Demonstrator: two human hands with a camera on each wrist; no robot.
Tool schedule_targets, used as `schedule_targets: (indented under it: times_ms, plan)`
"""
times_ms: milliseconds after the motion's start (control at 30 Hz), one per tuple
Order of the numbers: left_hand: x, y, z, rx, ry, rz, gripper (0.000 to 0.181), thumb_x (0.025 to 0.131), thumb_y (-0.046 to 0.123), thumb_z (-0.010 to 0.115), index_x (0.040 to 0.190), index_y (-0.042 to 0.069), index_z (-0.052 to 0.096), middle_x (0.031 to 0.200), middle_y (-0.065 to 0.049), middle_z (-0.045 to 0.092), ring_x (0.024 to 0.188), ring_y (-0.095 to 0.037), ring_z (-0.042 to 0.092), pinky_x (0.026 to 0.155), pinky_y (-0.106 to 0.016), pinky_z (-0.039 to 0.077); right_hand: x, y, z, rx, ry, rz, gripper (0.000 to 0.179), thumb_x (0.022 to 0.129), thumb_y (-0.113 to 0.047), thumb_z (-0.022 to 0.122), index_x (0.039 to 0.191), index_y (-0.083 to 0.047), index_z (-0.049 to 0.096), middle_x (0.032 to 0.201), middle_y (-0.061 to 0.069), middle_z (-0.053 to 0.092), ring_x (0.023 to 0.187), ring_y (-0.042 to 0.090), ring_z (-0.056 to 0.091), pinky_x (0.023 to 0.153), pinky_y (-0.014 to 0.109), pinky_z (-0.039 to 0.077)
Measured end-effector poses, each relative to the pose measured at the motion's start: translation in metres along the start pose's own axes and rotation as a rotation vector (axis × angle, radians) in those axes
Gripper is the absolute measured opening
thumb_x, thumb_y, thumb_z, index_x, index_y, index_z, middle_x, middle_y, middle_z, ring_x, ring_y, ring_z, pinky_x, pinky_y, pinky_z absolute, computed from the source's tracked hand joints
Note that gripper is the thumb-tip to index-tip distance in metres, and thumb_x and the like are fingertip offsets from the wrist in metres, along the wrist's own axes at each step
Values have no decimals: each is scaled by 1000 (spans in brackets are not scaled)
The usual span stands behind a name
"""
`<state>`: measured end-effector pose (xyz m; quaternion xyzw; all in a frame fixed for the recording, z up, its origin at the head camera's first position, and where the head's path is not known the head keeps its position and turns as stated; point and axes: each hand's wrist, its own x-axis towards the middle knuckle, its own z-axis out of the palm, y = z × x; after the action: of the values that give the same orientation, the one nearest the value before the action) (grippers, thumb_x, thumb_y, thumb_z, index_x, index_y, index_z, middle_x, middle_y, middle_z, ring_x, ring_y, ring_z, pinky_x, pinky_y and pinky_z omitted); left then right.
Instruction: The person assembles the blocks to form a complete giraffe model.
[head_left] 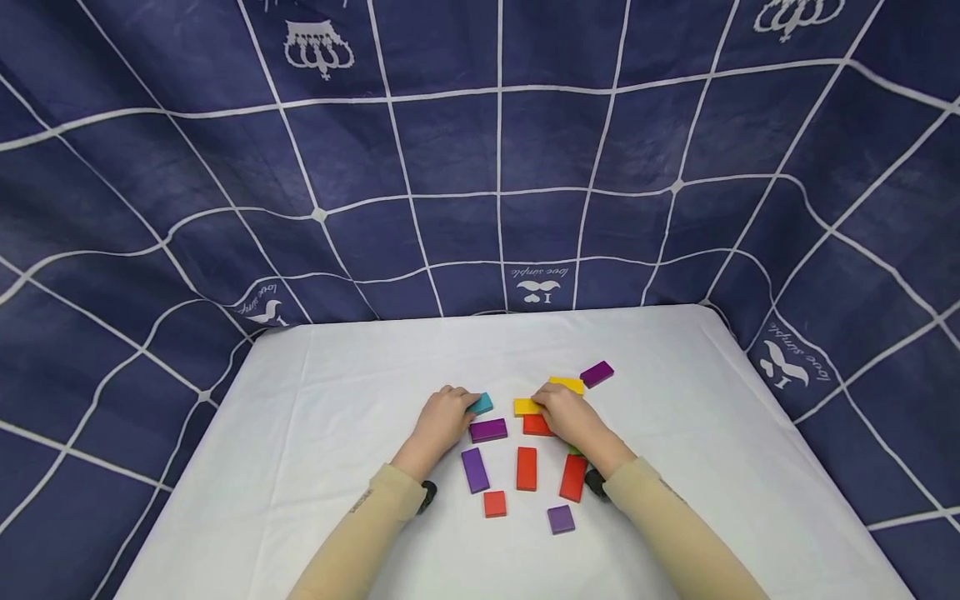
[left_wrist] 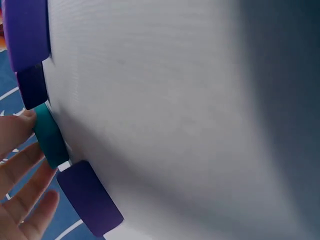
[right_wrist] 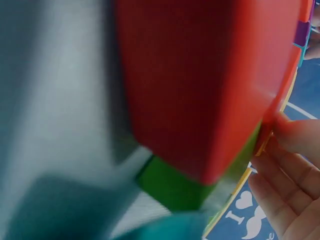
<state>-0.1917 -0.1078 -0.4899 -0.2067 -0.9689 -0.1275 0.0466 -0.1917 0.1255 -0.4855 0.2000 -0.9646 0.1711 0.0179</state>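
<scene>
My left hand (head_left: 444, 419) pinches a teal block (head_left: 481, 404) lying on the white cloth; in the left wrist view the thumb and fingers meet its edges. A dark purple block (left_wrist: 90, 200) sits just beyond it in that view. A purple block (head_left: 488, 430) lies right below the teal one. On the right, my right hand (head_left: 567, 412) holds the end of a yellow block (head_left: 527, 407) between thumb and fingers. That block lies against a red block (head_left: 537, 425), partly covered by the hand. A second yellow block (head_left: 566, 385) is just behind the right fingers.
Nearer the body lie a violet block (head_left: 475, 471), upright red block (head_left: 527, 468), tilted red block (head_left: 573, 478), small red square (head_left: 495, 503) and small purple square (head_left: 561, 519). A green block (right_wrist: 175, 185) shows under the right wrist. Another purple block (head_left: 597, 374) lies back right.
</scene>
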Motion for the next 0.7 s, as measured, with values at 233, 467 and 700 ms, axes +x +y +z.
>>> schedule_targets:
  times_ms: [233, 467, 700]
  plan:
    - [5, 6, 0, -109, -87, -19, 33, 90, 5, 69, 123, 9, 70, 114, -7, 73, 104, -24, 66, 94, -35, 55, 3, 2, 0, 15, -45, 31, 25, 87, -4, 73, 112, -2, 73, 107, 8, 71, 103, 23, 66, 95, 34, 56]
    - [9, 10, -2, -198, -170, 0, 33, 91, 7, 70, 123, 12, 71, 119, -5, 71, 115, -25, 63, 102, -39, 51, 4, 3, 0, 78, -80, 78, 25, 87, -3, 73, 112, -3, 72, 108, 8, 70, 105, 23, 64, 96, 36, 55]
    - [10, 15, 2, -264, -212, -39, 33, 91, 15, 71, 123, 10, 69, 120, -7, 70, 116, -24, 63, 104, -40, 50, 4, 4, 0, 123, -131, 94, 28, 87, -6, 74, 114, -5, 72, 109, 6, 68, 105, 22, 62, 97, 37, 55]
